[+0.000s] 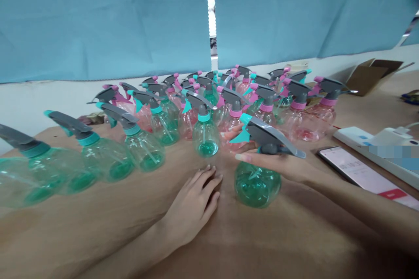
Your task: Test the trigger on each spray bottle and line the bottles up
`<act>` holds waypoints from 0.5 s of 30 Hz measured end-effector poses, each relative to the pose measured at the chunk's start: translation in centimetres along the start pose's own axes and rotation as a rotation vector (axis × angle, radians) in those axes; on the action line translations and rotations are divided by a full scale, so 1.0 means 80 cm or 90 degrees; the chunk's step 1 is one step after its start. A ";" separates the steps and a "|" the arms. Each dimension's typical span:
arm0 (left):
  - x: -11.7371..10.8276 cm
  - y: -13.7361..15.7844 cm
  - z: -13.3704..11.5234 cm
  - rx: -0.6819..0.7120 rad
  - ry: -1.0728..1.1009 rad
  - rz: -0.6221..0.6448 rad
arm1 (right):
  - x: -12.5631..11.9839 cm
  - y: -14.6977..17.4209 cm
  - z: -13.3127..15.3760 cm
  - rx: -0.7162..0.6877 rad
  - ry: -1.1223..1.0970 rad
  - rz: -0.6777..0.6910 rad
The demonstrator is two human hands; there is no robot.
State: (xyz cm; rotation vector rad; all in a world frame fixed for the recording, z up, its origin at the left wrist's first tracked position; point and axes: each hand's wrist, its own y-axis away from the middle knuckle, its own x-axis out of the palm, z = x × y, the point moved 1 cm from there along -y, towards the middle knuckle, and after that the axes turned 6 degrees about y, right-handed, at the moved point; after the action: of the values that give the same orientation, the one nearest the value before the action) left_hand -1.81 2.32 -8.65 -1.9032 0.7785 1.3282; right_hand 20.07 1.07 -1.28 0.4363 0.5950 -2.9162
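My right hand (278, 163) is around the neck of a green spray bottle (258, 185), its thumb across the front and its fingers behind the turquoise trigger. This bottle is upright, with a grey and turquoise spray head. Palm down on the brown tabletop, my left hand (196, 200) lies open with nothing in it. Just beyond its fingertips stands another green spray bottle (205, 137). Several more green bottles, among them one (144, 150) with a turquoise collar, form a row to the left. Pink spray bottles (319, 117) are mixed with green ones at the back.
A phone (363, 170) with a lit screen lies at the right, beside a white power strip (386, 152) with a plug in it. An open cardboard box (373, 76) sits at the back right. Blue sheeting (98, 17) covers the wall behind the table.
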 end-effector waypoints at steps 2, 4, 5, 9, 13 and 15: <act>0.000 0.000 0.000 0.002 0.001 -0.002 | 0.000 0.002 0.001 0.008 0.027 -0.011; 0.001 -0.001 0.001 0.005 0.000 -0.004 | 0.000 0.004 -0.001 -0.008 0.089 -0.020; 0.001 -0.001 0.002 0.006 0.000 -0.006 | 0.000 0.006 -0.003 -0.020 0.131 -0.025; 0.003 -0.001 0.004 0.010 -0.008 -0.010 | 0.000 0.012 -0.006 0.005 0.304 -0.054; 0.005 0.000 0.005 0.017 -0.017 -0.007 | -0.001 0.020 0.004 0.017 0.367 -0.071; 0.005 0.000 0.006 0.021 -0.018 -0.007 | -0.003 0.027 0.008 0.010 0.391 -0.070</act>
State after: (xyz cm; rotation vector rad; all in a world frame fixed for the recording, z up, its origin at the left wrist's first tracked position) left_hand -1.94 2.65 -9.13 -1.8565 0.7706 1.3244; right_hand 20.53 -1.14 -1.45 1.3627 0.6761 -2.8620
